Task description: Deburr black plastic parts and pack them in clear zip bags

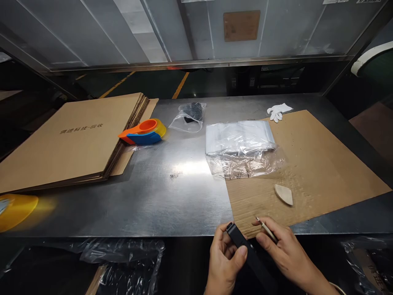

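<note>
A long black bar-shaped part [249, 256] lies in my left hand [225, 260], gripped near its upper end with the thumb on top. To its right, my right hand [284, 250] pinches a thin pale stick-like tool [267, 230] between thumb and fingers, its tip pointing up and left, apart from the black part. Both hands are at the table's front edge. Beyond them a pale wedge-shaped piece [284, 194] rests on a flat cardboard sheet [325, 164]. The lower end of the black part is lost in the dark.
Stacked cardboard [70, 135] covers the left of the metal table [172, 196], beside an orange and blue tape dispenser [144, 133]. Further back are a bagged black item [193, 112], a plastic-wrapped stack [239, 137] and a white glove [278, 111]. Yellow tape [18, 211] sits front left.
</note>
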`<state>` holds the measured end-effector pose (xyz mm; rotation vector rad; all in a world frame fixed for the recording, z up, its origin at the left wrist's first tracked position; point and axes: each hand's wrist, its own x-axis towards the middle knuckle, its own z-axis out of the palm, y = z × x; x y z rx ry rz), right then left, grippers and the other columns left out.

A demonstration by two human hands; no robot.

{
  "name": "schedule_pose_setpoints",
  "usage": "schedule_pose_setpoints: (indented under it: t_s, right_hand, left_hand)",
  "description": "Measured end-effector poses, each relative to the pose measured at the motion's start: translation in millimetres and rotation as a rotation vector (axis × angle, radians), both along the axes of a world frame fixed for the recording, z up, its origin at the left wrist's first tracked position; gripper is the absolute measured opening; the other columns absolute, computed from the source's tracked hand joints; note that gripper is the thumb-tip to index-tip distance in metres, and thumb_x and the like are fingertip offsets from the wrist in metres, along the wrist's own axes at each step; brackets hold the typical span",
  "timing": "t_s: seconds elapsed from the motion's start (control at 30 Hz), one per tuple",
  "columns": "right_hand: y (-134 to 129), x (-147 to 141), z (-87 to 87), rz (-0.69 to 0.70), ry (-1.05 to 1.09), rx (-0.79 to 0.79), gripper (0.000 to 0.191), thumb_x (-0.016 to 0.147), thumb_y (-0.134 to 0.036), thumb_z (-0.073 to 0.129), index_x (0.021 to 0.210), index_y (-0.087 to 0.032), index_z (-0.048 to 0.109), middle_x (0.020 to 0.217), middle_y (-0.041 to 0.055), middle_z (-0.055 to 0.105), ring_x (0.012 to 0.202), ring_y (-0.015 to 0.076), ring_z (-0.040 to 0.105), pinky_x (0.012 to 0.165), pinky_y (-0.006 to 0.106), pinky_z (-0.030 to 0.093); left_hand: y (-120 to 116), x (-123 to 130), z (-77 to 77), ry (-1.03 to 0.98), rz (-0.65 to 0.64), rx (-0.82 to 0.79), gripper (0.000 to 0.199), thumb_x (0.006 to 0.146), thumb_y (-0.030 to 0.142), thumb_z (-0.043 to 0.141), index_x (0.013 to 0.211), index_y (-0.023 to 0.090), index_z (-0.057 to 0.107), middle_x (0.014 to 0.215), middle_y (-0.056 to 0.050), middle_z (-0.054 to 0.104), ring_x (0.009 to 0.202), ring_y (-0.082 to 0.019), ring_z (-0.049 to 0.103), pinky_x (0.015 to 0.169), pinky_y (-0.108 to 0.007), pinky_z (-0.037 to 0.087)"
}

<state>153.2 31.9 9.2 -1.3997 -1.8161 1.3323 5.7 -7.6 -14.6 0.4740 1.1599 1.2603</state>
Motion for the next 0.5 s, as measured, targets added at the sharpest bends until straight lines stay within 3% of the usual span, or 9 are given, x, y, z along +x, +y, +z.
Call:
schedule_pose_setpoints:
  t_s: [0.23, 0.5]
  right_hand:
    - [11.4, -16.6, 7.5, 0.035, 0.224, -0.178, 0.016, 0.087, -0.03, 0.05, 0.08, -0.017, 0.057, 0.07, -0.0011, 0.06, 0.065, 0.0123, 0.055, 0.06, 0.022, 0.043]
    - [14.0, -13.4, 12.3, 0.148, 0.064, -0.129, 0.018, 0.087, -0.025, 0.045, 0.07, -0.018, 0.047, 0.063, -0.0037, 0.049, 0.058, 0.0096, 0.043, 0.054, 0.022, 0.035]
  left_hand:
    - [-6.6, -0.7, -13.3, 0.064, -0.09, 0.012, 0.057, 0.06, 0.039, 0.074, 0.106, 0.018, 0.048, 0.088, -0.008, 0.064, 0.073, -0.018, 0.058, 0.065, -0.026, 0.044]
    - [-6.7, -0.1, -7.1, 0.219, -0.125, 0.031, 0.058, 0.06, 0.039, 0.074, 0.109, 0.019, 0.049, 0.091, -0.008, 0.065, 0.083, -0.022, 0.059, 0.068, -0.027, 0.043]
